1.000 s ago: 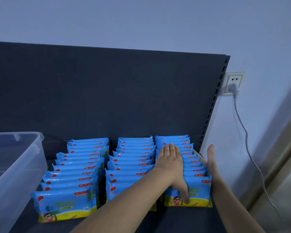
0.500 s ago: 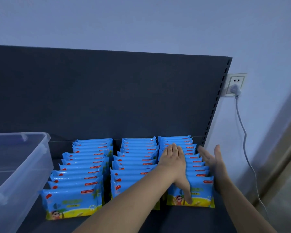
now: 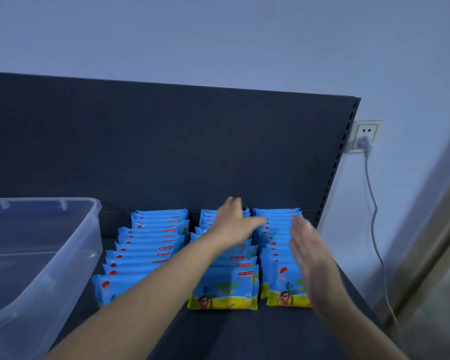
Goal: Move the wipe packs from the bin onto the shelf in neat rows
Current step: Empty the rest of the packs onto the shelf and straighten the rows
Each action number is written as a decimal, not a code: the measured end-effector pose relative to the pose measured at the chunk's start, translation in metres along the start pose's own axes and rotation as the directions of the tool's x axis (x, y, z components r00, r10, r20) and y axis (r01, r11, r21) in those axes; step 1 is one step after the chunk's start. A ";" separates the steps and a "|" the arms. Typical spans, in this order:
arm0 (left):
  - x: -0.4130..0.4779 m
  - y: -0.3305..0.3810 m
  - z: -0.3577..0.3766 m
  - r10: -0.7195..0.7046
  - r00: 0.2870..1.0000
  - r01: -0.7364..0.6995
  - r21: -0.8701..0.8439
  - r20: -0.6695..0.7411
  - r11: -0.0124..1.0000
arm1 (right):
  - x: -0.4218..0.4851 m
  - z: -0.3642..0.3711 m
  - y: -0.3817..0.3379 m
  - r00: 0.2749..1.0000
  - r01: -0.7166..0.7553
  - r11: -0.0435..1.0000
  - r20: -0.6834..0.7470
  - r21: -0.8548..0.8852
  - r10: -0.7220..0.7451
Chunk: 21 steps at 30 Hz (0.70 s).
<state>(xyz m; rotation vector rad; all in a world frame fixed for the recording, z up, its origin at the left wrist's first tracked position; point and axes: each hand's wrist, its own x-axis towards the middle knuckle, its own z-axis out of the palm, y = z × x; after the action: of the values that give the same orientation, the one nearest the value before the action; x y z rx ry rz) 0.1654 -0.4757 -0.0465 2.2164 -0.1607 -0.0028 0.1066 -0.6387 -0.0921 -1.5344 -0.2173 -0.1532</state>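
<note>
Wipe packs stand in three rows on the dark shelf (image 3: 244, 331), running from its front edge back to the rear panel (image 3: 166, 141): left row (image 3: 151, 240), middle row (image 3: 226, 284), right row (image 3: 278, 255). The right row sits near the shelf's right edge. The clear plastic bin (image 3: 37, 255) stands at the shelf's left end; through its wall I make out no packs, though its floor is only partly in view.

My left hand (image 3: 234, 222) reaches across the back of the middle row, fingers spread flat, holding nothing. My right hand (image 3: 312, 253) is beside the outer face of the right row, palm turned inward, fingers straight and together, also holding nothing. It is motion-blurred, so I cannot tell whether it touches the packs.

Judgement: loading looks finished; this is squaring-up.

Handling notes: packs look light and soft, with slick film wrappers. They will slide readily against each other and lean if nudged from one side only. Best pressed with flat palms on the long sides of a row, both sides at once. To lift one, pinch across the short ends, near the crimped seams.

Risk: a push at the back could fan the middle row forward.
</note>
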 end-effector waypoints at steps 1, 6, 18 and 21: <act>-0.001 -0.009 -0.009 -0.072 0.995 0.068 -0.065 -0.066 0.996 | -0.003 0.014 0.002 0.999 -0.020 0.999 0.039 -0.050 0.022; -0.009 -0.050 -0.044 -0.275 0.956 0.238 0.279 0.104 0.930 | -0.002 0.052 0.008 0.875 0.360 0.551 0.477 -0.753 0.079; -0.032 -0.060 -0.047 -0.320 0.897 -0.062 0.804 0.304 0.592 | 0.015 0.066 0.027 0.906 0.398 -0.032 0.387 -0.917 0.172; -0.033 -0.060 -0.044 -0.222 0.946 -0.105 0.870 0.237 0.482 | 0.017 0.066 0.026 0.907 0.397 -0.072 0.378 -0.915 0.186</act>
<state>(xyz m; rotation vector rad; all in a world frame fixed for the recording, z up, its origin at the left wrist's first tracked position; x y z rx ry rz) 0.1421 -0.4013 -0.0692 3.2779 -0.3197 -0.4234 0.1258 -0.5717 -0.1117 -3.1956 -0.6949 -0.1159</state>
